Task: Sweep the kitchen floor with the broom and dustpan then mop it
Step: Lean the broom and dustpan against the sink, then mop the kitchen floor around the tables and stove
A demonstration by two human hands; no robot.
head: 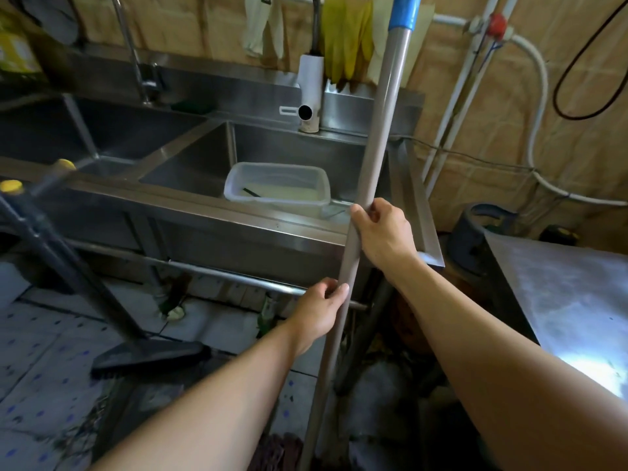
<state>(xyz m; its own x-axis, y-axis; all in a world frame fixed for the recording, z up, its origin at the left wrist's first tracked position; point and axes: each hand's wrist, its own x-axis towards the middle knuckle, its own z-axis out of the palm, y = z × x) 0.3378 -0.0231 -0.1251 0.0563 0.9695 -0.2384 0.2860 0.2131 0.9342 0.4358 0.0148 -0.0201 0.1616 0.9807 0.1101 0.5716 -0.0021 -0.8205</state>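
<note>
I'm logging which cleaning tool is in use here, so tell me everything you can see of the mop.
The mop has a long, straight grey pole, smooth like plastic or coated metal, with a blue sleeve at its upper end. It stands nearly upright, leaning slightly right, before the steel sink. The right hand grips it higher, the left hand lower. At the bottom, reddish-brown strands show on the floor; the head is mostly cut off.

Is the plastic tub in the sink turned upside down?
No, the plastic tub stands open side up in the sink.

Single head view (wide-angle) looks forward and down, close over the sink [204,212]
</note>
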